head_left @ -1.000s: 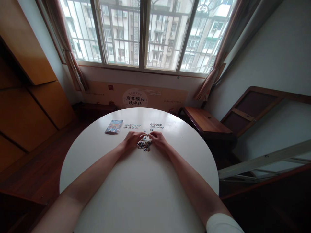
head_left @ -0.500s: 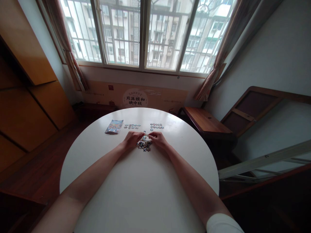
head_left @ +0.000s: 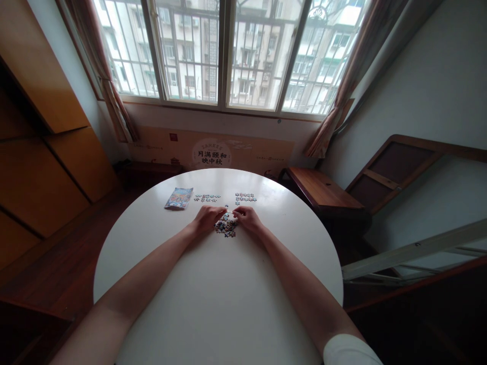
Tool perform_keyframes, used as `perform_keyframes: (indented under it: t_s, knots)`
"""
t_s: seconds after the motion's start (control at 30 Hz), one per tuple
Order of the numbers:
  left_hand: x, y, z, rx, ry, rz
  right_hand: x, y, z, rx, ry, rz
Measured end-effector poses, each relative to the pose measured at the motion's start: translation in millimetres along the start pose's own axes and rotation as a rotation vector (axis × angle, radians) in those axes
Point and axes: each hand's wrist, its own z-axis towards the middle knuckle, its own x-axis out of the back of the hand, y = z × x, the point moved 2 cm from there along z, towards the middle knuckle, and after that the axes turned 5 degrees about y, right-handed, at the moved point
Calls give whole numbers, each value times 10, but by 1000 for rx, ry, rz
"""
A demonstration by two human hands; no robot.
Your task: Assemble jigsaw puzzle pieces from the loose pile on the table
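Both hands meet above the middle of the white round table (head_left: 213, 289). My left hand (head_left: 206, 218) is closed in a pinch at the edge of a small pale jigsaw puzzle piece (head_left: 229, 212). From the other side my right hand (head_left: 247, 218) pinches at the same piece, its fingertips together. Just below the fingers lies a heap of mixed jigsaw pieces (head_left: 225, 229), partly hidden by the left hand. A single blue piece (head_left: 227, 206) rests just beyond the fingertips.
Rows of puzzle pieces (head_left: 207, 197) lie at the back left, and another group (head_left: 245, 197) at the back right. A colourful printed packet (head_left: 178, 198) is left of them. Beyond the table stand a wooden bench (head_left: 319, 186) and a barred window (head_left: 251, 56).
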Motion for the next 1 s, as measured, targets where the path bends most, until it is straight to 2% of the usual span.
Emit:
perform_keyframes:
  t_s: [0.7, 1.0]
  knots:
    - [16, 21, 11, 6, -22, 47, 3, -9, -13, 8, -13, -27]
    - [-1, -5, 20, 22, 15, 87, 7, -68, -22, -4, -12, -22]
